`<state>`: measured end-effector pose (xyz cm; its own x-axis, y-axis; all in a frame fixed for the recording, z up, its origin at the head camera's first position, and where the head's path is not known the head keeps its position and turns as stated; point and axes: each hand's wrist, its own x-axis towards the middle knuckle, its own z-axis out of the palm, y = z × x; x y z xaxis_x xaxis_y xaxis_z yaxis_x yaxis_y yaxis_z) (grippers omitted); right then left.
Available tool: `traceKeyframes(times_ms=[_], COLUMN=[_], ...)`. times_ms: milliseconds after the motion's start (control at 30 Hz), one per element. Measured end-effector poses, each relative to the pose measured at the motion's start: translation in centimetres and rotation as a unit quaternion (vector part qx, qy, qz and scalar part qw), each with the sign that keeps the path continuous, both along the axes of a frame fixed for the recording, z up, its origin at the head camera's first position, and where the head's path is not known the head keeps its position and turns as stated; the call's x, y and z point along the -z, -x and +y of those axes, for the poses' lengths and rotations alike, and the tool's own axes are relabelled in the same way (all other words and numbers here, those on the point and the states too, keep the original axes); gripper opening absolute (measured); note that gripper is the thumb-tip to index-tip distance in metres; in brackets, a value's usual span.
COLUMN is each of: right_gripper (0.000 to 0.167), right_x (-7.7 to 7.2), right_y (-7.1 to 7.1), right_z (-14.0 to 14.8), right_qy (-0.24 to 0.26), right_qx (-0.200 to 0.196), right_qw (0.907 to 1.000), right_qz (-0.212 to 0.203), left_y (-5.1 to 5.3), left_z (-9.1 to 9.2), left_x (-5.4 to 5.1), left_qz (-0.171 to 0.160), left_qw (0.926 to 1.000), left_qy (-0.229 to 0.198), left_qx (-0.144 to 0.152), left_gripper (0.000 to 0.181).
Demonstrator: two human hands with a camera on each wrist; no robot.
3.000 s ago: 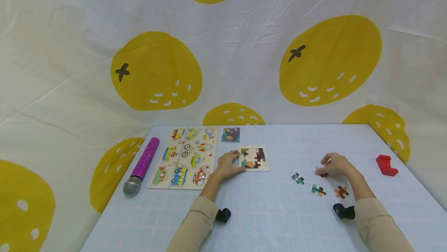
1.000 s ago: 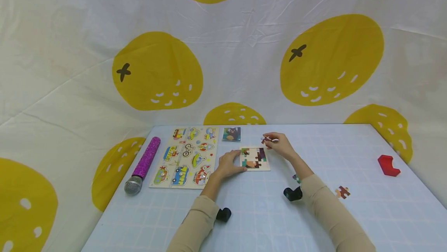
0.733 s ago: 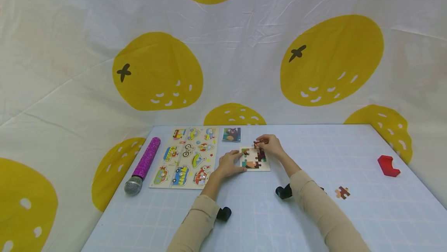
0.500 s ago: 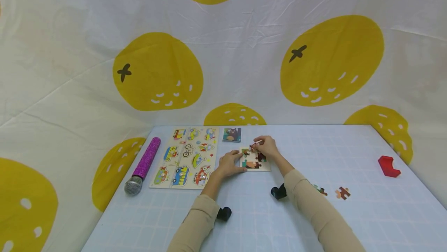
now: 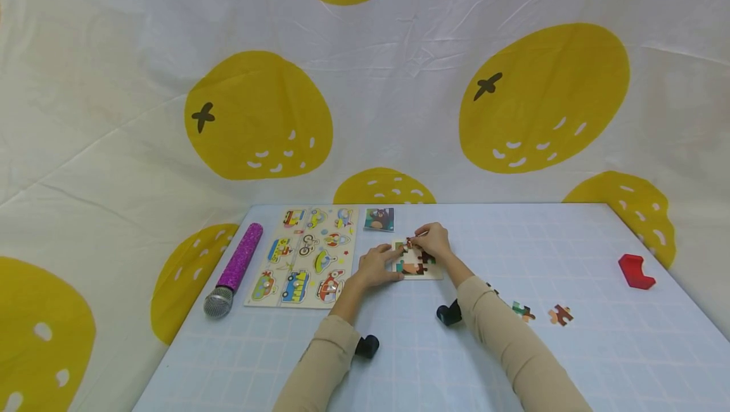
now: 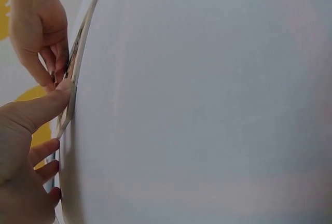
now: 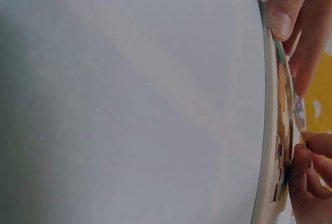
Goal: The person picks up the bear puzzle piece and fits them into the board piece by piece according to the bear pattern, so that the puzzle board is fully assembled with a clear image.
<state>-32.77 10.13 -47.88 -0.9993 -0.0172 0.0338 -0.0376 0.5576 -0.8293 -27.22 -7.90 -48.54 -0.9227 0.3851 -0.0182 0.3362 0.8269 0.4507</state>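
My left hand (image 5: 374, 267) holds the left side of a small wooden jigsaw board (image 5: 431, 275), thumb at the near edge and fingers toward the far side. In the left wrist view the thumb lies on the board's edge. Above the board's upper part, my right hand (image 5: 436, 240) pinches a reddish-brown jigsaw piece (image 5: 409, 242), largely hidden by the fingers. Several pieces sit in the board, around a pale bare area. To the right lie a green and brown piece (image 5: 523, 311) and a brown piece (image 5: 561, 315); another is mostly covered by the right sleeve.
A picture card (image 5: 379, 219) lies behind the board. Left of my left hand are a vehicle puzzle board (image 5: 302, 260) and a purple glitter microphone (image 5: 239, 260). A red block (image 5: 635, 271) lies near the table's right edge. A printed curtain hangs behind.
My right hand picked up a reddish-brown piece from the right, carried it left past the board's far corner, then lowered it over the board. My left hand has stayed on the board.
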Motion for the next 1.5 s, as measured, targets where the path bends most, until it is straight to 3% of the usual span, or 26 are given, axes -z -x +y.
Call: traceKeyframes(times_ms=[133,300,1000,1367,1500], right_gripper=[0.024,0.023,0.022,0.02,0.021], right_x=[-0.18,-0.12,-0.33,-0.21,-0.17], right_y=[-0.02,0.06,-0.22,0.08,0.07], right_z=[-0.01,0.11,-0.13,0.64,0.81], right_qy=[0.019,0.044,0.021,0.072,0.079], right_qx=[0.001,0.002,0.018,0.002,-0.009], right_qw=[0.9998,0.999,0.9992,0.9937,0.9931], right_qz=[-0.007,-0.011,-0.029,-0.085,-0.087], left_y=[0.08,0.28,0.4,0.32,0.29], left_z=[0.16,0.32,0.22,0.3,0.3], left_x=[-0.25,-0.28,0.06,0.03,-0.07], left_qz=[-0.007,-0.01,-0.018,-0.014,-0.011], left_qw=[0.9993,0.9988,0.9993,0.9994,0.9994], left_qy=[0.036,0.049,0.032,0.033,0.033], left_qx=[0.002,0.001,-0.002,-0.003,-0.003], left_gripper=[0.059,0.059,0.059,0.058,0.058])
